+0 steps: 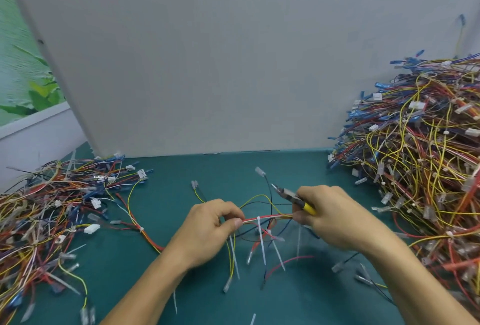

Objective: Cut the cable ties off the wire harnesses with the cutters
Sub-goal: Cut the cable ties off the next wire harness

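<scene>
A wire harness [267, 218] of red, yellow and black wires is stretched between my two hands above the green mat. My left hand [213, 223] pinches its left end. My right hand [330, 218] grips the yellow-handled cutters [293, 198], jaws pointing up-left away from the wires, and its thumb and fingers also pinch the harness's right end. White cable ties [261, 236] circle the bundle and their long tails hang down between my hands.
A tall heap of tied harnesses [420, 158] fills the right side. A flatter pile of harnesses [59, 207] lies at the left. Loose tie tails [252, 319] lie on the green mat [181, 174]. A grey wall panel [207, 64] stands behind.
</scene>
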A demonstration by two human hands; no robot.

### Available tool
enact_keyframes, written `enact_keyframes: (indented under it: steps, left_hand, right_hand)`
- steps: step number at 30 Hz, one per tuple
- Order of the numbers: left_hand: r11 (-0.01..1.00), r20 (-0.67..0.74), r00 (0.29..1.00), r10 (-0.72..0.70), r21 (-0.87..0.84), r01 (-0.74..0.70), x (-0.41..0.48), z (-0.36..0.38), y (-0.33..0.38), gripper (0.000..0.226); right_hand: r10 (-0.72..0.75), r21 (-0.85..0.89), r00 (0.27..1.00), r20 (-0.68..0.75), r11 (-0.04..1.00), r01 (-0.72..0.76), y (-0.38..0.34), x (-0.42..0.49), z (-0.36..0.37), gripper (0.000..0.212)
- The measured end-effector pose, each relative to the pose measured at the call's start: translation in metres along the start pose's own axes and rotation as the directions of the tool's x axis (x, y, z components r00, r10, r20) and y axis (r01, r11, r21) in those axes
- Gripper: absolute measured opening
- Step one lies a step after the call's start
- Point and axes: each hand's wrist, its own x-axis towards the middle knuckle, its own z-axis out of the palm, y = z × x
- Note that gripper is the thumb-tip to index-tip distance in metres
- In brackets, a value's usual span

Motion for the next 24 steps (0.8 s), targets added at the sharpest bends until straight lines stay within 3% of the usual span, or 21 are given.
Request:
enact_keyframes:
  steps: [3,8,11,14,17,21,24]
  left_hand:
    - [0.984,0.041,0.999,-0.016,0.177,0.008,-0.003,0.005,-0.002,0.011]
    - [0.89,0.024,0.998,0.062,0.452,-0.066,-0.004,0.017,0.001,0.02]
    - [0.874,-0.001,0.974,0.227,0.441,-0.203,-0.006,0.02,0.007,0.023]
    - [0.856,0.007,0.942,0.334,0.416,-0.307,-0.007,0.023,0.009,0.027]
    - [0.89,0.059,0.958,0.279,0.358,-0.281,-0.006,0.029,0.003,0.032]
    - [0.931,0.124,0.971,0.203,0.282,-0.23,-0.005,0.034,-0.001,0.048]
    - [0.96,0.156,0.971,0.183,0.186,-0.21,-0.002,0.031,-0.002,0.041]
  right_hand:
    - [0.023,-0.108,1.0,0.007,0.994,-0.022,0.006,0.004,0.023,0.008]
    - [0.055,-0.121,0.998,-0.009,0.991,-0.056,0.014,0.008,0.041,0.008]
    - [0.027,0.002,0.999,-0.023,1.0,-0.027,0.016,0.008,0.028,0.003]
    - [0.027,0.112,0.995,-0.099,0.994,-0.015,0.02,0.007,0.007,0.012]
    - [0.016,0.113,0.997,-0.071,0.994,-0.007,0.023,0.004,-0.004,0.017]
    - [0.004,0.002,0.997,0.076,1.0,-0.004,0.022,0.004,0.002,0.017]
    - [0.019,-0.007,0.995,0.1,1.0,-0.019,0.02,0.007,0.01,0.02]
